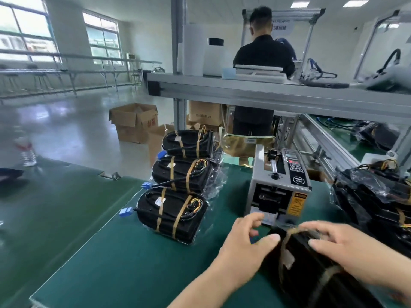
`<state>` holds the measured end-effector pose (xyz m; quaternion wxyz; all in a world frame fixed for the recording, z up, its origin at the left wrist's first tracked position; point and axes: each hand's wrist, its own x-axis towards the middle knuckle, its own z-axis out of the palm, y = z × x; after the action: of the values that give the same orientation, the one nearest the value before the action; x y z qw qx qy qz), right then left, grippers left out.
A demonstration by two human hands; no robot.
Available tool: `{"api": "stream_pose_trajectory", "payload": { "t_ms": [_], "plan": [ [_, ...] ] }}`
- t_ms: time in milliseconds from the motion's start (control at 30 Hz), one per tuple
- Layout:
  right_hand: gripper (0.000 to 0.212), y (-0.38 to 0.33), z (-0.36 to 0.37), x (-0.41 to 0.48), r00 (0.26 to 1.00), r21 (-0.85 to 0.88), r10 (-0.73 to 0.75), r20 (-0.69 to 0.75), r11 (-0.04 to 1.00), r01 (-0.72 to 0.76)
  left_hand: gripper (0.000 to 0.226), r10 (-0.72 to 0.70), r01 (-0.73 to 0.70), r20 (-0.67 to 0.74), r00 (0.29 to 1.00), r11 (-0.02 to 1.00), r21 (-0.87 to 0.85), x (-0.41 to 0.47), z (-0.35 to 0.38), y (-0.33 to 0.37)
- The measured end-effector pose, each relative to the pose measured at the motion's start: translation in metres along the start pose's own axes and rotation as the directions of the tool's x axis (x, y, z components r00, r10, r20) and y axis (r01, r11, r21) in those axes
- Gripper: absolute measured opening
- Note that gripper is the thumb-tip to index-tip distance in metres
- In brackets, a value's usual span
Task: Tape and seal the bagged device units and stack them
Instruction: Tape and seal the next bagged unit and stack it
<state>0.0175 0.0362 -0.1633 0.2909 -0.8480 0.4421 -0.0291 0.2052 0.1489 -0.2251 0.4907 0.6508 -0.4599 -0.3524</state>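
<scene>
A black bagged device unit [311, 270] with brown tape bands lies at the near right of the green mat. My right hand [355, 252] lies on top of it, fingers spread along a tape band near its far end. My left hand [246, 241] hovers by the unit's left end, fingers loosely curved, just in front of the tape dispenser's [280, 185] outlet. Whether it pinches a tape piece is blurred. Three taped units lie in a row to the left: near [171, 214], middle [182, 174], far [186, 141].
A heap of bagged, untaped units [373, 196] sits at the right. Green mat [124, 263] covers the table. A metal shelf [266, 92] spans overhead with a person standing behind it. Cardboard boxes [133, 123] stand on the floor.
</scene>
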Motion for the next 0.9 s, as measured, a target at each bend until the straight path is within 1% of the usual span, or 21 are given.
{"api": "stream_pose_trajectory", "payload": {
  "t_ms": [33,67,100,133,167,233,300,367,400,433,500,533,600,633,667,700,767,800,867,900],
  "plan": [
    [0.032,-0.001,-0.001,-0.001,0.999,0.087,-0.013,0.033,0.996,0.01,0.055,-0.013,0.013,0.0,1.0,0.999,0.029,-0.001,-0.005,-0.001],
    [0.04,-0.003,-0.002,-0.001,0.997,0.213,-0.035,0.072,0.977,0.019,0.06,-0.03,0.03,0.011,0.999,0.999,0.041,-0.001,-0.009,-0.002],
    [0.045,-0.005,-0.001,-0.001,0.99,0.345,-0.076,0.117,0.938,0.031,0.064,-0.046,0.045,0.035,0.998,0.999,0.015,-0.003,-0.014,-0.004],
    [0.041,-0.009,0.001,0.001,0.979,0.478,-0.123,0.162,0.878,0.031,0.065,-0.053,0.057,0.077,0.996,0.997,-0.056,-0.006,-0.019,-0.005],
    [0.035,-0.014,0.004,0.002,0.966,0.573,-0.166,0.2,0.819,0.022,0.06,-0.052,0.07,0.126,0.991,0.987,-0.145,-0.009,-0.024,-0.007],
    [0.035,-0.027,0.012,0.007,0.941,0.662,-0.221,0.255,0.749,-0.003,0.051,-0.054,0.105,0.181,0.982,0.953,-0.284,-0.018,-0.039,-0.01],
    [0.038,-0.044,0.025,0.012,0.924,0.698,-0.236,0.303,0.714,-0.047,0.048,-0.086,0.124,0.121,0.989,0.929,-0.349,-0.027,-0.055,-0.012],
    [0.032,-0.066,0.038,0.016,0.92,0.697,-0.215,0.327,0.712,-0.081,0.043,-0.123,0.116,0.004,0.992,0.926,-0.36,-0.038,-0.073,-0.015],
    [0.029,-0.076,0.044,0.018,0.93,0.682,-0.208,0.302,0.729,-0.059,0.038,-0.146,0.118,-0.048,0.988,0.921,-0.37,-0.045,-0.083,-0.018],
    [0.033,-0.085,0.05,0.02,0.945,0.657,-0.205,0.255,0.754,-0.014,0.033,-0.175,0.124,-0.097,0.98,0.911,-0.393,-0.052,-0.095,-0.022],
    [0.047,-0.097,0.063,0.02,0.96,0.569,-0.22,0.176,0.818,0.083,0.029,-0.255,0.139,-0.201,0.946,0.877,-0.46,-0.066,-0.124,-0.031],
    [0.054,-0.102,0.07,0.018,0.955,0.543,-0.233,0.183,0.834,0.099,0.031,-0.306,0.149,-0.253,0.918,0.855,-0.497,-0.073,-0.139,-0.036],
    [0.065,-0.113,0.089,0.012,0.932,0.551,-0.231,0.281,0.833,0.041,0.032,-0.394,0.161,-0.341,0.854,0.822,-0.546,-0.086,-0.171,-0.045],
    [0.067,-0.119,0.103,0.012,0.918,0.551,-0.229,0.325,0.834,0.012,0.032,-0.43,0.172,-0.371,0.823,0.812,-0.558,-0.091,-0.185,-0.05],
    [0.066,-0.125,0.117,0.013,0.912,0.555,-0.226,0.344,0.832,-0.003,0.032,-0.462,0.189,-0.391,0.796,0.804,-0.564,-0.095,-0.197,-0.054],
    [0.062,-0.132,0.133,0.015,0.919,0.568,-0.216,0.33,0.823,-0.011,0.034,-0.489,0.211,-0.404,0.773,0.799,-0.563,-0.098,-0.206,-0.058],
    [0.049,-0.148,0.163,0.02,0.953,0.634,-0.165,0.254,0.772,-0.036,0.041,-0.523,0.251,-0.425,0.739,0.799,-0.546,-0.1,-0.219,-0.066],
    [0.038,-0.155,0.173,0.022,0.967,0.673,-0.123,0.223,0.737,-0.061,0.044,-0.531,0.27,-0.431,0.729,0.802,-0.532,-0.099,-0.223,-0.069],
    [0.012,-0.161,0.186,0.026,0.973,0.728,-0.06,0.223,0.674,-0.125,0.049,-0.542,0.32,-0.434,0.72,0.813,-0.486,-0.095,-0.229,-0.073],
    [0.006,-0.162,0.19,0.028,0.971,0.742,-0.046,0.233,0.654,-0.147,0.051,-0.543,0.345,-0.438,0.716,0.821,-0.454,-0.092,-0.23,-0.075]
  ]
}}
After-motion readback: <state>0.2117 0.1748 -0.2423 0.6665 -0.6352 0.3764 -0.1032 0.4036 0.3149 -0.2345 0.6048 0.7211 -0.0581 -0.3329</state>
